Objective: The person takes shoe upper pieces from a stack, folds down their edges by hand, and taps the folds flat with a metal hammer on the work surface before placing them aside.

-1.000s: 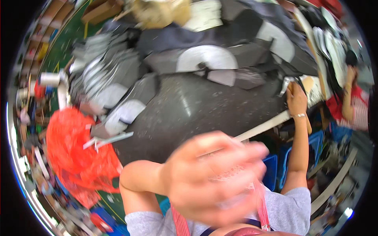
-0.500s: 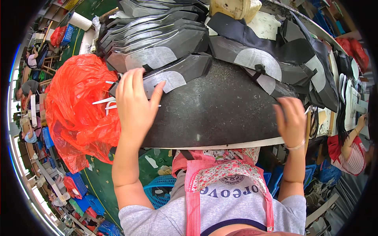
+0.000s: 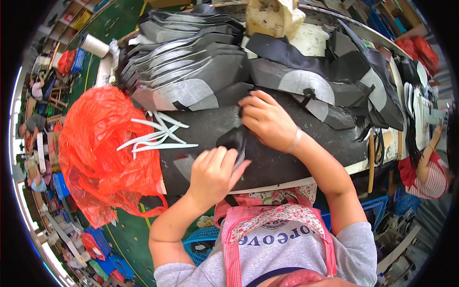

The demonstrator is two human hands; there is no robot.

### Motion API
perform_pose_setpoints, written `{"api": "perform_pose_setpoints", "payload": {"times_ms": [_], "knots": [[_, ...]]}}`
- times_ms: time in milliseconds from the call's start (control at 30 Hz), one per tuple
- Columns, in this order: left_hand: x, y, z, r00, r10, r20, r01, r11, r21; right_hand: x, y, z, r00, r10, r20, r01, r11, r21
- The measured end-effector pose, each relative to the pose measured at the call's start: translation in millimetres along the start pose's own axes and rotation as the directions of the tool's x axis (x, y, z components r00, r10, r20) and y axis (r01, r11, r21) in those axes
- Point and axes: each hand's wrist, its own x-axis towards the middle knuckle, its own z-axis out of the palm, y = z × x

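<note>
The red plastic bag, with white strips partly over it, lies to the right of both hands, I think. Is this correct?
Wrong side: in the head view, the red plastic bag, with white strips partly over it, lies left of the left hand and right hand.

Bright, diffuse light; white glare streaks the left rim. Highlights fleck the red plastic bag (image 3: 107,129) at the surface (image 3: 272,168)'s left edge; fisheye distortion bows the near edge.

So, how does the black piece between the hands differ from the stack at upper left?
The black piece is single and bent; the fanned stack has many pieces, lying flatter. The left hand partly covers the black piece, not the stack. Both show black and grey.
</note>
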Motion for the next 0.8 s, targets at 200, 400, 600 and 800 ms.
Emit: {"api": "perform_pose_setpoints", "payload": {"times_ms": [200,400,600,800], "knots": [[-5,16,9,0.892,-0.124,0.434,0.371,0.748,-0.55,-99,-29,-99,0.82,0.326,0.471,-0.457,0.868,0.194],[12,50,87,0.879,0.093,0.467,0.072,0.944,-0.323,-173,-19,-116,0.511,0.663,0.547,-0.699,0.691,-0.185],[52,62,96,0.887,0.186,0.423,-0.051,0.949,-0.311,-256,0,-139,0.458,0.829,-0.32,-0.883,0.382,-0.274],[89,122,157,0.933,0.227,0.28,-0.031,0.824,-0.565,-319,32,-133,0.231,0.94,-0.251,-0.959,0.177,-0.221]]}}
